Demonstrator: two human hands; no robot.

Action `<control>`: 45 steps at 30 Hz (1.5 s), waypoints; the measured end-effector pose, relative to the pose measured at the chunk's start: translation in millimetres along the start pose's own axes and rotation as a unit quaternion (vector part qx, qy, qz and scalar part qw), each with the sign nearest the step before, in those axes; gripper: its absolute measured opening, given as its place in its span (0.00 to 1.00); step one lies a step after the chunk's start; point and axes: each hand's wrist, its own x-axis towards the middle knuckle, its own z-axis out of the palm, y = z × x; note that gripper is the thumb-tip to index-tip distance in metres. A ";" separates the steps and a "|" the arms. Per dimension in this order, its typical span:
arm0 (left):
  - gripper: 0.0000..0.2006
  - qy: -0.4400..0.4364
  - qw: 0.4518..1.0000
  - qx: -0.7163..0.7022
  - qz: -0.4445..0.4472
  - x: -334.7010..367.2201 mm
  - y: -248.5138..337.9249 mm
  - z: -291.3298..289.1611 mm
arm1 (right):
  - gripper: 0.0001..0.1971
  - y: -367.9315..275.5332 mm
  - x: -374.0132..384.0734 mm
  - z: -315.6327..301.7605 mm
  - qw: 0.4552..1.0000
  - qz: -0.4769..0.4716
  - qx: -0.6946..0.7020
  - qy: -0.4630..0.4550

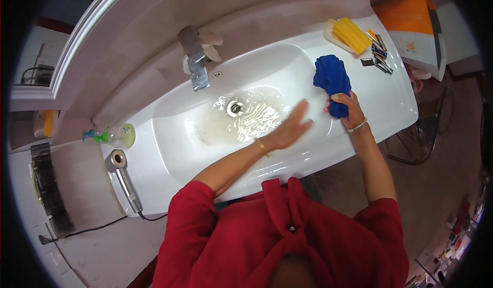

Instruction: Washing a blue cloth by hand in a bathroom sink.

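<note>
So the blue cloth (333, 72) is bunched up at the right-hand end of the sink, and the easiest way this goes sideways is the grip: only its near end looks pinned, under the thumb, so a loose moment could let the bundle slide off the fingers and, if it slips leftward, into the water (259, 121). Swinging the free end forward and right might also knock the little flat pieces (381, 56) lying past the fingertips, since they're pretty near. As for where it sits: the cloth runs through the right hand (349, 108), thumb across the top, fingers curled around with a tip or two peeking out on the left side, and most of the bundle sticks out beyond them, away from the body. The left hand (291, 129) isn't holding anything; it's a bit blurred, fingers stretched out with the thumb apart, over the basin's near edge, left of the cloth and not touching it. Out past those left fingertips there's the drain (235, 108) over to the left, and farther off the tape-wrapped faucet (197, 71). Beyond the right fingers, behind the cloth, a yellow block (352, 35) rests on a pale dish (329, 31). Way left of both hands: a pump bottle (122, 136) and a hair dryer (125, 182).
</note>
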 end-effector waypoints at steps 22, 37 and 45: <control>0.35 0.142 0.879 0.456 0.005 9.5 -85.8 -46.6 | 0.08 -3.8 0.2 -4.1 1.000 0.021 0.008 -0.013; 0.12 -0.082 0.906 -0.318 -0.268 4.8 -88.1 -28.1 | 0.10 -3.8 3.8 0.3 0.999 0.023 0.014 -0.022; 0.26 -0.035 0.999 -0.038 0.010 5.9 -28.8 -3.4 | 0.09 -8.2 1.4 1.5 0.999 0.037 0.009 -0.022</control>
